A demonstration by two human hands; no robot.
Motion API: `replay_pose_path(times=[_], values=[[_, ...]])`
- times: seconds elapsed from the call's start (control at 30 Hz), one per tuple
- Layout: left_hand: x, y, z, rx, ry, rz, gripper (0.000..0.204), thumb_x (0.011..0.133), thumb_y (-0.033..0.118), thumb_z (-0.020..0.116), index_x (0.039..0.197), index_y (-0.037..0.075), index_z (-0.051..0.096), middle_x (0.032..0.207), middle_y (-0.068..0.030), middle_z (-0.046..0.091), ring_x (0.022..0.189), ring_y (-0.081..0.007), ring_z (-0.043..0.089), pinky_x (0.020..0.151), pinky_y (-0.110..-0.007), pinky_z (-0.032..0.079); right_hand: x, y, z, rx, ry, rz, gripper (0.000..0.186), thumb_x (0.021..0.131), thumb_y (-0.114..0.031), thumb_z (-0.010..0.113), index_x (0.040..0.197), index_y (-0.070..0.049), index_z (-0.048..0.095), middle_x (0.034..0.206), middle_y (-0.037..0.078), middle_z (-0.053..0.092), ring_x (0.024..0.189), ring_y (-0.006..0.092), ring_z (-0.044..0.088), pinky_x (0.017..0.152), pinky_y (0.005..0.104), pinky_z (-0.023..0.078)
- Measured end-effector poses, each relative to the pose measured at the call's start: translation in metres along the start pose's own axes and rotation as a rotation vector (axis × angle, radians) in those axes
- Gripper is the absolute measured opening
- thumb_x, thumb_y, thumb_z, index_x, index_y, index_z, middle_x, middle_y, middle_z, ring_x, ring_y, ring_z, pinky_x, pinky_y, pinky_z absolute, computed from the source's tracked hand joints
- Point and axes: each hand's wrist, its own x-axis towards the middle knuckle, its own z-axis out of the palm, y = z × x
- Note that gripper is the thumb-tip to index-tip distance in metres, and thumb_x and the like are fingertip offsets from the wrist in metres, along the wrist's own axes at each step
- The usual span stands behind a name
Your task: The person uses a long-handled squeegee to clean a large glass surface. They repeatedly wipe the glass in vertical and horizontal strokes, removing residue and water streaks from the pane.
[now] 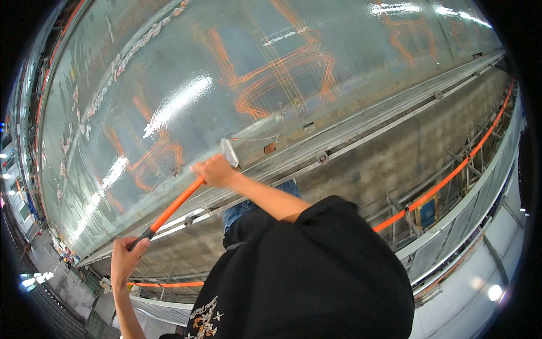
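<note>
L hand: fingers closed around the black grip at the lower end of a long-handled tool. R hand: fist closed on the same tool at its upper end, just below the silver head; slight blur on this hand. Tool posn: shaft (orange) runs diag. from lower L to upper R, btwn both hands, in front of the lower edge of a large curved panel. Head sits near the panel's lower edge; contact w/ panel: cannot tell. Exact tool type: cannot tell.

Panel: glossy, grey-green, w/ orange line markings in several groups & bright light reflections. Small brown patch lies just R of the tool head. Below the panel: long metal ledge, running diag. w/ round fittings spaced along it.

Beyond the ledge: stained brown surface, bordered on its far side by an orange band & metal framework. Operator: black top w/ light print at lower L; blue jeans visible near R forearm. Bright lamp at lower R.
</note>
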Motion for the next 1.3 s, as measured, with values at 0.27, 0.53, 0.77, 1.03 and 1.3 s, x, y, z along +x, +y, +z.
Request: replay_pose_path(times=[0.27,0.53,0.77,1.03,1.3], values=[[0.06,0.117,0.065,0.012,-0.072,0.229,0.05,0.088,0.04,0.072,0.065,-0.002,0.059,0.053,0.0049,0.041,0.052,-0.0056,0.036,0.046,-0.031,0.025,-0.042,0.118,-0.142,-0.216,0.144,0.107,0.022,0.092,-0.026,0.062,0.075,-0.012,0.06,0.048,0.007,0.054,0.043,0.0263,0.058,0.044,0.0403,0.044],[-0.022,0.048,0.013,0.013,0.083,-0.09,0.041,0.089,0.037,0.072,0.073,-0.001,0.067,0.053,0.0055,0.044,0.048,-0.0042,0.039,0.044,-0.026,0.026,-0.007,0.023,-0.028,0.144,0.13,0.002,0.022,0.091,-0.022,0.06,0.074,-0.009,0.062,0.053,0.01,0.057,0.046,0.03,0.06,0.046,0.0441,0.046],[0.032,0.121,0.048,0.018,-0.033,0.037,0.043,0.089,0.038,0.071,0.073,-0.001,0.067,0.054,0.0049,0.044,0.05,-0.0044,0.039,0.045,-0.027,0.026,-0.017,0.109,-0.122,-0.077,0.094,0.055,0.032,0.094,-0.03,0.06,0.07,-0.01,0.058,0.048,0.009,0.054,0.042,0.0286,0.057,0.044,0.0424,0.043],[0.052,0.116,0.06,-0.027,-0.097,0.271,0.047,0.089,0.04,0.071,0.075,-0.005,0.065,0.054,0.0044,0.041,0.053,-0.006,0.037,0.047,-0.029,0.028,-0.029,0.117,-0.15,-0.122,0.192,0.003,0.028,0.093,-0.024,0.061,0.068,-0.012,0.056,0.05,0.006,0.054,0.043,0.027,0.055,0.046,0.0412,0.042],[0.025,0.059,0.017,-0.102,-0.103,-0.008,0.039,0.088,0.036,0.073,0.076,-0.001,0.07,0.052,0.0041,0.046,0.047,-0.0048,0.04,0.043,-0.027,0.028,0.001,0.055,-0.07,-0.066,0.066,0.007,0.008,0.087,-0.021,0.061,0.086,-0.015,0.065,0.057,0.007,0.058,0.052,0.0272,0.063,0.047,0.0423,0.046]])
